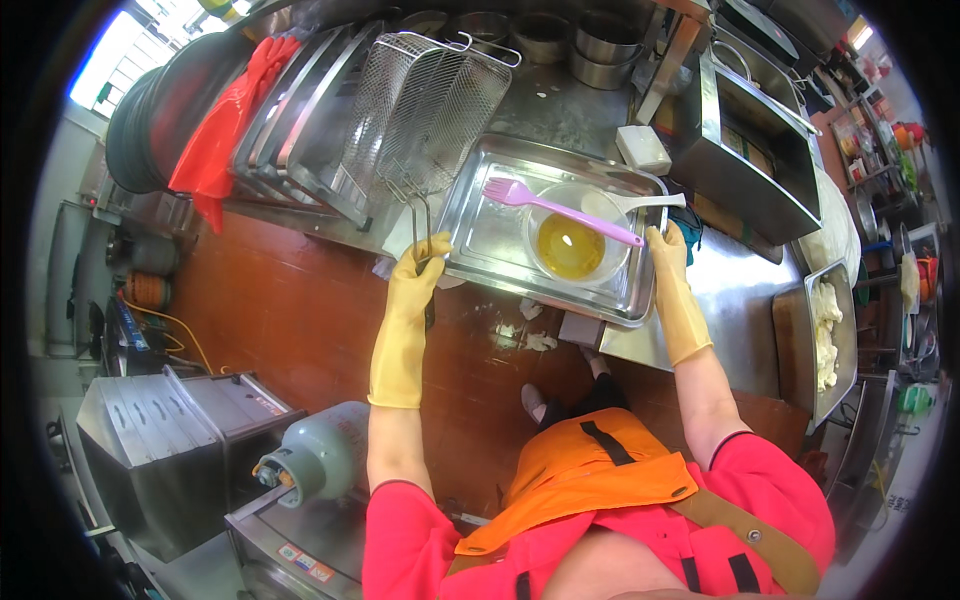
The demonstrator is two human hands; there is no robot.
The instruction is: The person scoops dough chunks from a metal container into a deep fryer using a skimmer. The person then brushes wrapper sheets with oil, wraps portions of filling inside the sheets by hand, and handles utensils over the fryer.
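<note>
My left hand (415, 276), in a yellow rubber glove, is closed around the wire handle of a mesh fryer basket (435, 97). The basket slants up beside several upright metal trays. With its yellow-gloved fingers, my right hand (670, 251) grips the right rim of a shallow stainless-steel tray (487, 274). Inside that tray sits a clear bowl (534, 217) holding yellow liquid (571, 251), which looks like oil. Across the bowl lie a pink basting brush (566, 212) and a white-handled utensil (651, 201), whose head is hard to make out.
Red rubber gloves (236, 124) hang over upright metal trays (300, 112) at left. Several metal pots (606, 49) stand at the back. A steel box (739, 157) and a deep pan of pale dough (825, 337) are at right. A gas cylinder (330, 442) stands lower left.
</note>
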